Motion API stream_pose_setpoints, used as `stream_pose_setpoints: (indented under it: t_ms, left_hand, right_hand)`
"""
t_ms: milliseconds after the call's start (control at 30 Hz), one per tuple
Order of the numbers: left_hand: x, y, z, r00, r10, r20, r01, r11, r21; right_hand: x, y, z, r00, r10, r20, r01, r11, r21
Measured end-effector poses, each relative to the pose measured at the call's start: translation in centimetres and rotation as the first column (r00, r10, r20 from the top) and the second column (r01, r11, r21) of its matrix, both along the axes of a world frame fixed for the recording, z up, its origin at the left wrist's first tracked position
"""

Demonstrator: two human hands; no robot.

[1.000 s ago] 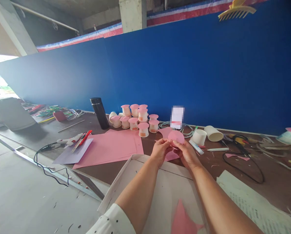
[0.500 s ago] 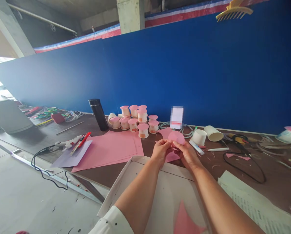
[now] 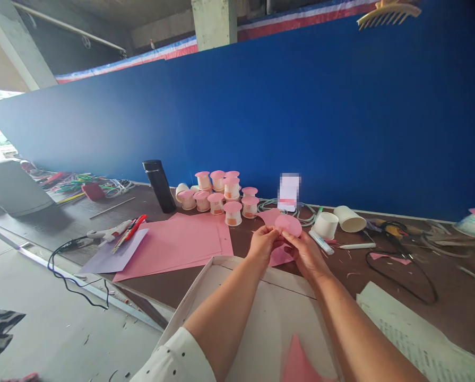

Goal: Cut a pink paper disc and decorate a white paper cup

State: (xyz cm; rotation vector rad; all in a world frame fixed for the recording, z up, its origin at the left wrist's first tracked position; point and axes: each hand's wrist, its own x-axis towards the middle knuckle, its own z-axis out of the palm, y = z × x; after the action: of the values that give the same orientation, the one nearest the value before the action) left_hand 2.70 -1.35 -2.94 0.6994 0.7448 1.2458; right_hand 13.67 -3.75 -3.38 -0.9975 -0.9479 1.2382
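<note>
Both my hands pinch one pink paper disc [image 3: 288, 224] above the brown table [image 3: 205, 278]. My left hand [image 3: 263, 244] grips its lower left edge and my right hand [image 3: 307, 253] grips its lower right edge, fingers closed on the paper. More pink paper lies under the hands. Just beyond, a cluster of several small white cups with pink lids [image 3: 219, 193] stands by the blue wall. Pink paper sheets [image 3: 177, 244] lie flat to the left.
A black flask [image 3: 157, 185], a glue gun and red cutter [image 3: 120, 229], an upright white cup [image 3: 325, 224], a tipped cup [image 3: 349, 218], a pen [image 3: 356, 245], black cable [image 3: 404, 270] and a white cardboard tray [image 3: 269, 313] below my forearms surround the hands.
Both hands stay on the pink disc in nearly the same spot. The view has shifted slightly; a patterned cloth now shows at the lower left.
</note>
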Motion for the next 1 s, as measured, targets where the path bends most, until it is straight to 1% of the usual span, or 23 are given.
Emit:
stream_pose_setpoints:
  t_ms: [67, 167, 267, 367, 467, 733, 833, 1000]
  left_hand:
    - [0.4, 0.5, 0.4, 1.000, -0.007, 0.009, 0.007, 1.000, -0.013]
    - [1.1, 1.0, 0.5, 0.997, -0.001, 0.078, 0.004, 0.999, -0.041]
    - [1.8, 1.2, -0.1, 0.987, 0.021, 0.160, -0.010, 0.997, -0.074]
    - [2.0, 1.4, -0.8, 0.981, 0.020, 0.195, -0.005, 0.997, -0.077]
    - [2.0, 1.3, -1.0, 0.980, 0.004, 0.198, 0.009, 0.998, -0.065]
    - [2.4, 0.4, -0.7, 0.979, -0.060, 0.194, 0.068, 0.997, -0.034]
    - [2.5, 0.1, -0.7, 0.980, -0.081, 0.182, 0.093, 0.994, -0.058]
    - [2.2, -0.1, -0.4, 0.982, -0.093, 0.163, 0.119, 0.980, -0.159]
  right_hand:
    - [0.1, 0.1, 0.1, 1.000, -0.013, -0.024, 0.013, 1.000, -0.001]
    - [0.2, 0.2, 0.1, 0.996, -0.040, -0.074, 0.041, 0.999, 0.009]
    - [0.5, 0.4, 0.0, 0.993, -0.075, -0.094, 0.077, 0.997, 0.015]
    - [0.7, 0.6, -0.2, 0.986, -0.115, -0.121, 0.117, 0.993, 0.009]
    - [0.8, 0.8, -0.3, 0.983, -0.124, -0.135, 0.126, 0.992, 0.008]
    - [0.6, 0.8, -0.3, 0.978, -0.157, -0.136, 0.161, 0.987, 0.017]
    - [0.7, 1.1, -0.6, 0.969, -0.204, -0.139, 0.207, 0.978, 0.007]
    - [1.0, 1.4, -1.1, 0.952, -0.281, -0.121, 0.281, 0.960, -0.011]
